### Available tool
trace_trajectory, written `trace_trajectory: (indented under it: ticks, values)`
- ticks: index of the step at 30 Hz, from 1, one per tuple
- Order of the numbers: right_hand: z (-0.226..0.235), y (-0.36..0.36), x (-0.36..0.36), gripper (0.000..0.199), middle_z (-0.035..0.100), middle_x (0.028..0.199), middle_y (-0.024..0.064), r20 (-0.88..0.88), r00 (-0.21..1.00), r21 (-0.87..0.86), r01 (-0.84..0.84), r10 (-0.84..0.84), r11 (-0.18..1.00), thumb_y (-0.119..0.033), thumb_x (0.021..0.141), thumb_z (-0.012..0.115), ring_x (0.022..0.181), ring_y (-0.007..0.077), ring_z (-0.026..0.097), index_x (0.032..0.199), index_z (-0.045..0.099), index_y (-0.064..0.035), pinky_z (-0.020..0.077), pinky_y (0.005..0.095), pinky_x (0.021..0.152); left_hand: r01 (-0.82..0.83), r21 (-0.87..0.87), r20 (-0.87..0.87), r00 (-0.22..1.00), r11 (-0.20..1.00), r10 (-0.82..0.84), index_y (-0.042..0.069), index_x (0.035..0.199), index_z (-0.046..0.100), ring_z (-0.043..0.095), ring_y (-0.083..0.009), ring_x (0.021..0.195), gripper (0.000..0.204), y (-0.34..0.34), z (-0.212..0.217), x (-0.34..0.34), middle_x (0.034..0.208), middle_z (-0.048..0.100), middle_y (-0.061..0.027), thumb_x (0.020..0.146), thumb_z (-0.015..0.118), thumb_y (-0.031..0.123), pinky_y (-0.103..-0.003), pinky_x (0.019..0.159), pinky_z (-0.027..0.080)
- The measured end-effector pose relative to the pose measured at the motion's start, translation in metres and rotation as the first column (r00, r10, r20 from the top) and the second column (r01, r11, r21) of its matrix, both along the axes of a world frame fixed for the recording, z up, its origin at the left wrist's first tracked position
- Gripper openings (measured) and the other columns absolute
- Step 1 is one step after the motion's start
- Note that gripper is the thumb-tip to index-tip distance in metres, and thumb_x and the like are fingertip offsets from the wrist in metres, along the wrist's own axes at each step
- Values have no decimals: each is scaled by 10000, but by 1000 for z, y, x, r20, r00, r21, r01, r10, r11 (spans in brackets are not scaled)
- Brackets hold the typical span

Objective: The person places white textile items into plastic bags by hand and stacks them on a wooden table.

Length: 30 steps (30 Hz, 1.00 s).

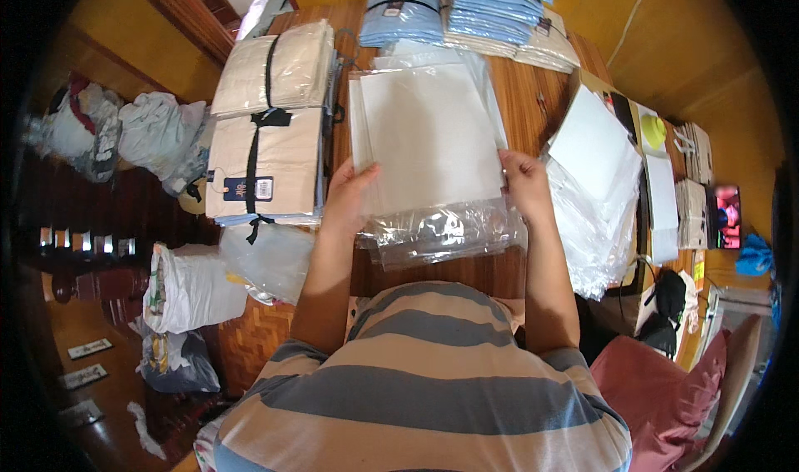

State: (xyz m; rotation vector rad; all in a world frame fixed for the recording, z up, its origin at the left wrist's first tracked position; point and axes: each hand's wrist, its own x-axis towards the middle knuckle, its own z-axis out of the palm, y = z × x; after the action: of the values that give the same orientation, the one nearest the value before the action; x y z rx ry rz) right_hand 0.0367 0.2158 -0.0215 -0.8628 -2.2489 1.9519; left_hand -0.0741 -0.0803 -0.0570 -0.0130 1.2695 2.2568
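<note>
I hold a clear plastic bag (429,135) with a white sheet inside it, flat over a wooden table (524,97). My left hand (349,197) grips the bag's lower left edge. My right hand (526,185) grips its lower right edge. The bag's open clear end (441,235) crinkles between my wrists, over more clear bags lying beneath it.
Tied beige fabric bundles (270,131) lie on the table's left. Light blue folded stacks (466,10) sit at the far end. A pile of clear bags with white sheets (595,181) is on the right. Filled sacks (187,289) stand on the floor at left; a pink cushion (666,380) at lower right.
</note>
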Motion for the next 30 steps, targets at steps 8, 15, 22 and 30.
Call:
trace_trajectory:
  ticks: [8,15,22,30]
  values:
    - [35,4,16,274,687,853,82,-85,983,-172,149,-165,974,-136,868,791,594,89,611,1003,655,59,462,199,496,-16,-54,-117,993,998,9,14,1330,549,652,-176,1065,376,18,29,-1,1203,668,-95,968,633,72,-325,914,532]
    - [37,27,25,209,697,898,90,-202,937,-261,230,-286,937,-166,982,636,711,207,730,1067,632,25,566,262,545,-186,-40,-230,958,982,172,2,1296,574,642,-175,1055,333,19,5,-2,1191,666,-98,987,627,111,-326,906,529]
    - [57,70,47,306,674,866,122,-338,746,-266,509,-574,818,-234,974,660,639,222,724,1089,581,39,540,242,488,-229,-24,-211,953,973,219,-6,1280,573,638,-174,1058,316,7,7,-6,1195,668,-103,994,620,119,-318,902,515]
    - [9,192,92,374,594,699,47,-425,674,180,717,-604,674,-350,972,666,446,122,553,1053,592,7,370,243,384,-198,-26,-199,962,980,189,-19,1326,539,619,-188,1109,352,6,12,2,1255,641,-108,1003,598,108,-331,958,493]
